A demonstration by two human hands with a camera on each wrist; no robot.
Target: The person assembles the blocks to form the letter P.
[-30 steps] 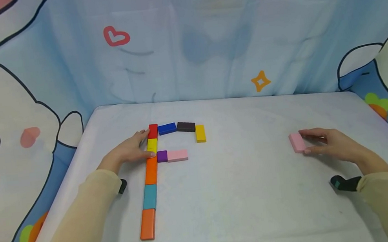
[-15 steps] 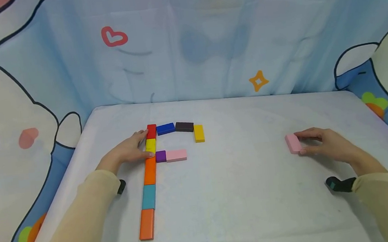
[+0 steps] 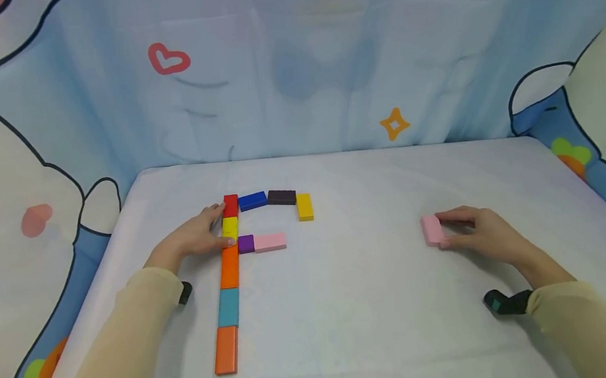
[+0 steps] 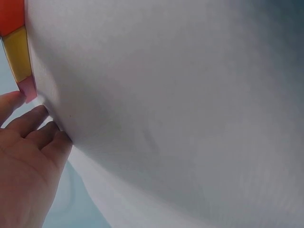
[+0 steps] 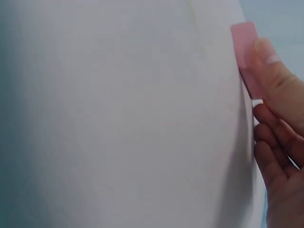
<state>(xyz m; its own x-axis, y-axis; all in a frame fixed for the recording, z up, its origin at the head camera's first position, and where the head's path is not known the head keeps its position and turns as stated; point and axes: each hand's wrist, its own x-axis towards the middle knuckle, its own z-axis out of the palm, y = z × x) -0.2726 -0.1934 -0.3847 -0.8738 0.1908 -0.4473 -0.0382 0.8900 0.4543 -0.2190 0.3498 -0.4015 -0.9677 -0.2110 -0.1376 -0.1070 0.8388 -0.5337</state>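
Toy blocks form a pattern on the white table in the head view. Its upright column has a red block [image 3: 231, 205], a yellow block [image 3: 230, 227], an orange block [image 3: 229, 267], a teal block [image 3: 228, 307] and another orange block [image 3: 226, 351]. My left hand [image 3: 188, 235] rests beside the column's top, fingertips at the red block, thumb at the yellow block's lower end. At the right, my right hand [image 3: 485, 234] pinches a pink block [image 3: 432, 231] between thumb and finger. The right wrist view shows the thumb lying on this pink block [image 5: 246, 52].
From the column's top run a blue block [image 3: 252, 201], a black block [image 3: 282, 197] and a yellow block [image 3: 305, 207] turned downward. Lower, a purple block [image 3: 246, 244] and a pink block [image 3: 270, 242] branch rightward. A blue patterned curtain [image 3: 322, 57] hangs behind the table.
My right hand has moved left across the table with the pink block. The left hand keeps its place at the column, while the whole head view has shifted slightly.
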